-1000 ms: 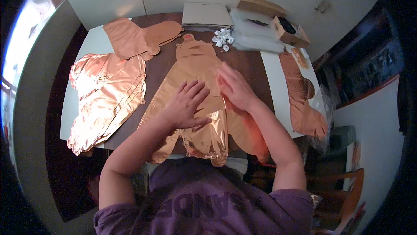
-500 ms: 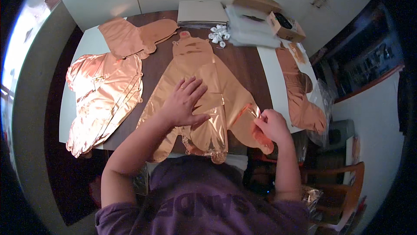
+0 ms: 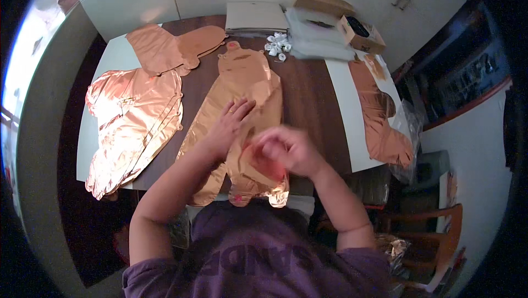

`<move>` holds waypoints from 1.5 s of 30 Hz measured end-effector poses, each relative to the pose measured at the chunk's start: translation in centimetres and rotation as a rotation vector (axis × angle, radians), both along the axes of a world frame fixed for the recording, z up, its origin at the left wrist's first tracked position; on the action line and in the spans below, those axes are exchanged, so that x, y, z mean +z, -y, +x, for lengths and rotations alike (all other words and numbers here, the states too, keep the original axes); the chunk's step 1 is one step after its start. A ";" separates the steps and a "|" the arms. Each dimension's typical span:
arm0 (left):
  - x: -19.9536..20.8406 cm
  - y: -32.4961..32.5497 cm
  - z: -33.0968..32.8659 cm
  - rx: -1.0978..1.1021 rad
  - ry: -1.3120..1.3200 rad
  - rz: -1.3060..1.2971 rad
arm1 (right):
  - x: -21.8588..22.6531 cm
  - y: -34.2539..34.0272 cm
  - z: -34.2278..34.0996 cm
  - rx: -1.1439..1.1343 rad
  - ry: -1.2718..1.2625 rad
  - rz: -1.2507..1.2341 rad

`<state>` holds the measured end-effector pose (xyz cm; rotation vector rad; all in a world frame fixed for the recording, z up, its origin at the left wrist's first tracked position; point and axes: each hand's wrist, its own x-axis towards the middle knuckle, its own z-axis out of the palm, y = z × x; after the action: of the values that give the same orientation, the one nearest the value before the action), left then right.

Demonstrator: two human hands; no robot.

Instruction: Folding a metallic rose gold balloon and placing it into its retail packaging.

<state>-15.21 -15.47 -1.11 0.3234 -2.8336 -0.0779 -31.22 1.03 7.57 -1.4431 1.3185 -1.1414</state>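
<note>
A flattened rose-gold foil balloon lies lengthwise in front of me, its right side folded over toward the middle. My left hand rests flat on it with the fingers stretched out, a ring on one of them. Over the folded part hovers or presses my right hand, its fingers curled and smeared by motion. Whether these fingers grip the foil cannot be made out. A reddish reflection shows on the foil just beneath this hand. Rounded lobes of the balloon reach the table edge close to my body.
More foil balloons lie at the left, one shiny and one matte; another foil piece is at the right. White rolls, a white stack, clear plastic bags and a carton stand behind. A wooden chair is right.
My right hand has swung left from the balloon's outer right flap to its middle. That flap now lies folded over the body, uncovering dark table. My left hand stays nearly in place.
</note>
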 end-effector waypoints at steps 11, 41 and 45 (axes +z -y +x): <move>0.3 0.1 0.5 -0.049 -0.072 -0.012 | -4.7 3.6 -3.6 -0.095 -0.969 -0.074; 2.7 1.3 2.3 0.141 -0.002 0.104 | -4.7 4.2 -4.3 0.016 -1.160 -0.029; 2.9 1.3 2.4 0.144 -0.006 0.115 | -4.6 4.2 -4.3 0.011 -1.161 -0.067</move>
<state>-12.82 -16.73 1.75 0.5498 -2.7966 -0.2120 -35.50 -3.18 2.92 -2.2802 1.9987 -0.2419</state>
